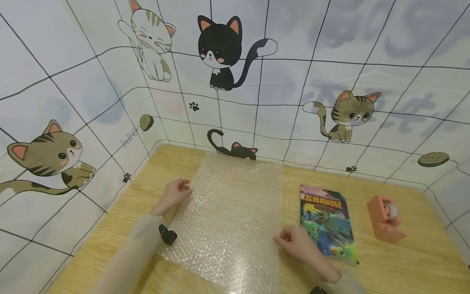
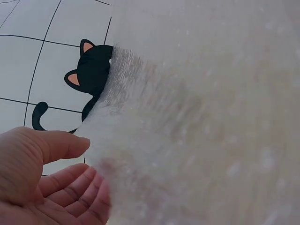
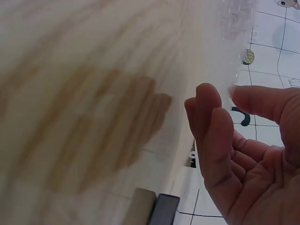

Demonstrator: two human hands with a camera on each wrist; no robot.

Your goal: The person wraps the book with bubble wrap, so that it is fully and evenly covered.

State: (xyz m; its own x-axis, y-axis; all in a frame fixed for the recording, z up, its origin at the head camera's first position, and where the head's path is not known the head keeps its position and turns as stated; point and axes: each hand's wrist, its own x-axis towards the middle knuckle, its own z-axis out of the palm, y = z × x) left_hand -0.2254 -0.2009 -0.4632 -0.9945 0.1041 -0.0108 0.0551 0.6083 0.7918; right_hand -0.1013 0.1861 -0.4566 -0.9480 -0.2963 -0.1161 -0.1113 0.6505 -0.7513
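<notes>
A sheet of clear bubble wrap (image 1: 235, 212) lies flat on the wooden table, its far end against the wall. At its left edge is my left hand (image 1: 175, 195), fingers loosely bent. In the left wrist view the thumb stands apart from the fingers (image 2: 70, 192), whose tips reach the edge of the sheet. My right hand (image 1: 299, 245) is by the right edge, between the sheet and a colourful book (image 1: 327, 224). The right wrist view has a gap between its thumb (image 3: 262, 101) and bent fingers, with the wrap's edge close behind them.
Right of the book stands an orange tape dispenser (image 1: 387, 220) with a roll of tape. A wall cover (image 1: 286, 81) printed with cats and a grid rises behind and left of the table (image 1: 415, 265). A small black device (image 1: 167, 235) sits at the left wrist.
</notes>
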